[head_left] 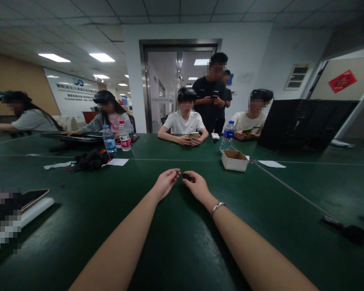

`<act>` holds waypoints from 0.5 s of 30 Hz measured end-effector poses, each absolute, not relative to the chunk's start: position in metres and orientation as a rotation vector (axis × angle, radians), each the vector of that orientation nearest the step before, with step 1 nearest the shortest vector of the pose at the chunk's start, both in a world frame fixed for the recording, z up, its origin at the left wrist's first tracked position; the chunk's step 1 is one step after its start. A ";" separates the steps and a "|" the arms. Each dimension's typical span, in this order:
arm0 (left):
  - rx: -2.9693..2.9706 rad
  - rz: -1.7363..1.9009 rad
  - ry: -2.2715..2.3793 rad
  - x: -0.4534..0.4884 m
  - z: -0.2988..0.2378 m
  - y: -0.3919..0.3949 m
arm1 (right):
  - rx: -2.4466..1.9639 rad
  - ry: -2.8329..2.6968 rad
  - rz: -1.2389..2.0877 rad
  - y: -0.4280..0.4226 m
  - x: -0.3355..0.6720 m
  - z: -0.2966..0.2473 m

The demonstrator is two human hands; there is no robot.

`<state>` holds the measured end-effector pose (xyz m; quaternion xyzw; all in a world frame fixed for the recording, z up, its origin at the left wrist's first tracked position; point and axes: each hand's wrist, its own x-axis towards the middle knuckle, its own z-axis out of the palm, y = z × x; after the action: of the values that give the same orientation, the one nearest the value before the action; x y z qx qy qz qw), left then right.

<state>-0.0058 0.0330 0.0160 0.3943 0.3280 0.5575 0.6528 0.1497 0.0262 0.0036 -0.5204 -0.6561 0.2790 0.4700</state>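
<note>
Both forearms reach forward over the dark green table (182,242), and the hands face each other a small gap apart. My left hand (166,184) is closed, thumb and fingertips pinched together. Whatever may lie between them is too small to make out. In my right hand (199,187) a small dark object (187,177) is gripped between thumb and fingers; its kind does not show. A metal bracelet (217,208) circles the right wrist.
Beyond my right hand stands an open cardboard box (234,162), with a water bottle (227,136) behind it. Two bottles (125,139) and a black tangled bundle (92,159) lie to the left. A large black screen (303,125) stands right. Several people sit or stand opposite.
</note>
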 end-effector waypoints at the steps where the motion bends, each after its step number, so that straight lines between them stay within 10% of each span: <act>1: 0.896 1.261 0.732 -0.007 0.015 0.033 | -1.272 -1.633 0.659 0.026 0.149 0.004; 15: 1.006 1.244 0.739 -0.009 0.019 0.033 | -1.297 -1.720 0.558 0.021 0.146 0.006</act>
<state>-0.0093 0.0329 0.0187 0.4403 0.3235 0.5447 0.6362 0.1465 0.0211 0.0064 -0.5226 -0.6933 0.2248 0.4424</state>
